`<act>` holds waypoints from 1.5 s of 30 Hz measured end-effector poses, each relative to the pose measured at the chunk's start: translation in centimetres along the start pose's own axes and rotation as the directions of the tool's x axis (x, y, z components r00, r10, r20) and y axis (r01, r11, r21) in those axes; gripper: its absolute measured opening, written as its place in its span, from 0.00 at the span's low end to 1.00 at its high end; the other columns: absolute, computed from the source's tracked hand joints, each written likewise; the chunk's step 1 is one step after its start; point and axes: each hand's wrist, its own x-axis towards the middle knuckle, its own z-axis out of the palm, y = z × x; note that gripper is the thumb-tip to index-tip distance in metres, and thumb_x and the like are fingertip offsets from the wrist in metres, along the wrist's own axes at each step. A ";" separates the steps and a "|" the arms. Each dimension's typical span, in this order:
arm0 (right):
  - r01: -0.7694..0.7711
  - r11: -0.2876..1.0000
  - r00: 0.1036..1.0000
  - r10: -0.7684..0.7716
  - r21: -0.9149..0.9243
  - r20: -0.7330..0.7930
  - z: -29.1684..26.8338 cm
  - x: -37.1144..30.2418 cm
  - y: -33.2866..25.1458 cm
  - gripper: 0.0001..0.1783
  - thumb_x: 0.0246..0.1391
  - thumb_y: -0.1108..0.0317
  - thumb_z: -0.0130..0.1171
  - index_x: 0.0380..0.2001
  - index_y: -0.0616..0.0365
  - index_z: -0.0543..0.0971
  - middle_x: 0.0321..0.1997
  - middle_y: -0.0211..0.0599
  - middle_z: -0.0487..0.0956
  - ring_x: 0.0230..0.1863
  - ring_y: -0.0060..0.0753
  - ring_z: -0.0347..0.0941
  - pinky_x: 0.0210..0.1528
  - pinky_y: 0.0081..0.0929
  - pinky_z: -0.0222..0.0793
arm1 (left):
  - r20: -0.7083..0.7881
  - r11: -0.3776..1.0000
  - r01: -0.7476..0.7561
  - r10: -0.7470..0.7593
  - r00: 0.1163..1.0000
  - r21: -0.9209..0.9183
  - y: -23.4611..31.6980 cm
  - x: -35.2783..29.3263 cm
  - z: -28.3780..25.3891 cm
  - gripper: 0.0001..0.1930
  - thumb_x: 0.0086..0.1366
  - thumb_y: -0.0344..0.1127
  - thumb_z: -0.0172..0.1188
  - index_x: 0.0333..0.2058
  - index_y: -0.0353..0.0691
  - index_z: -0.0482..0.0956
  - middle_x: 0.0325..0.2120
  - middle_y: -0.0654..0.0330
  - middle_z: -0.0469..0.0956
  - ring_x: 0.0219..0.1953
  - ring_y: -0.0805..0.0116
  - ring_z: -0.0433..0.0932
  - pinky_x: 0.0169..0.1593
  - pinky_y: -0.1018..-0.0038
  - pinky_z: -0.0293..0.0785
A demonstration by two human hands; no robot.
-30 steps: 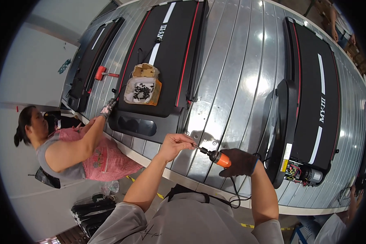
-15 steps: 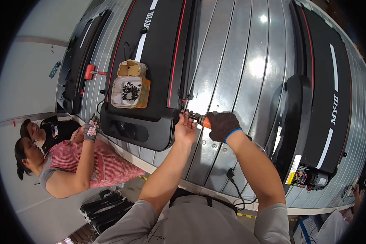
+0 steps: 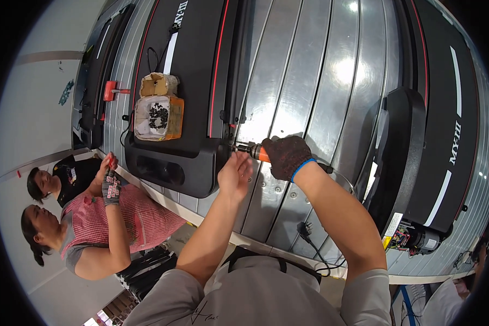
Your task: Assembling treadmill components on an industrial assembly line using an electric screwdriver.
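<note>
My right hand (image 3: 289, 157), in a dark knit glove with a blue cuff, is wrapped round an orange power screwdriver (image 3: 263, 155). The driver lies level, its bit pointing left at the side of a black treadmill base (image 3: 204, 182), close to the rounded end cover. Just below the bit is my bare left hand (image 3: 233, 175), fingers loosely curled and apart, beside the cover's edge. Nothing shows in that hand. Whatever screw may sit at the bit's tip is too small to make out.
On the treadmill deck stand two taped boxes, the nearer box (image 3: 175, 120) with black screws. A red mallet (image 3: 111, 91) lies farther left. Another treadmill (image 3: 407, 163) stands right, and a plug with cable (image 3: 304, 231) lies near the table edge. Two co-workers (image 3: 114, 223) are at left.
My left hand's fingers have come away from the bit and dropped slightly below it. The driver stays at the treadmill's side. The view has shifted a little, and a co-worker's hands have risen together.
</note>
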 end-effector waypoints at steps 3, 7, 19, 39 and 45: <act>0.035 0.999 0.999 -0.035 -0.004 -0.010 0.2 0.1 0.7 0.21 0.47 0.66 0.62 0.48 0.57 0.78 0.40 0.46 0.85 0.40 0.52 0.84 0.46 0.47 0.78 | 0.226 0.760 -0.518 0.467 0.855 0.393 4.8 -4.6 -0.7 0.14 0.79 0.41 0.53 0.46 0.37 0.83 0.25 0.65 0.81 0.25 0.75 0.77 0.28 0.81 0.66; 0.080 0.997 0.997 -0.080 -0.015 0.007 -0.3 0.1 -0.7 0.22 0.47 0.67 0.62 0.48 0.57 0.78 0.39 0.46 0.85 0.39 0.51 0.84 0.45 0.47 0.78 | 0.562 -0.405 -0.450 0.772 0.297 0.795 11.5 0.8 0.4 0.13 0.74 0.33 0.55 0.53 0.35 0.75 0.43 0.49 0.77 0.46 0.45 0.75 0.50 0.56 0.72; 0.078 0.995 0.997 -0.078 -0.061 0.005 -1.3 0.8 0.5 0.16 0.52 0.65 0.61 0.44 0.56 0.80 0.37 0.47 0.86 0.41 0.52 0.85 0.45 0.49 0.78 | 0.505 -0.332 -0.421 0.755 0.417 0.844 10.7 1.1 3.0 0.16 0.74 0.36 0.53 0.56 0.36 0.73 0.41 0.49 0.79 0.44 0.44 0.78 0.48 0.52 0.73; -0.566 0.683 0.766 0.643 0.462 -0.013 7.9 -16.8 -2.7 0.39 0.46 0.48 0.72 0.58 0.50 0.70 0.43 0.52 0.84 0.46 0.60 0.82 0.49 0.52 0.77 | 0.663 -0.456 -0.639 0.740 0.114 0.619 17.8 36.7 -5.5 0.24 0.77 0.37 0.55 0.63 0.22 0.71 0.56 0.35 0.78 0.57 0.38 0.78 0.58 0.59 0.75; -0.877 0.463 0.474 0.877 0.131 0.081 13.2 -32.9 1.2 0.38 0.44 0.45 0.72 0.57 0.50 0.76 0.46 0.48 0.85 0.47 0.55 0.83 0.50 0.48 0.79 | 0.789 -0.148 -0.953 0.601 0.125 0.264 8.6 9.7 5.7 0.11 0.71 0.32 0.61 0.34 0.29 0.71 0.26 0.41 0.73 0.28 0.43 0.74 0.34 0.56 0.69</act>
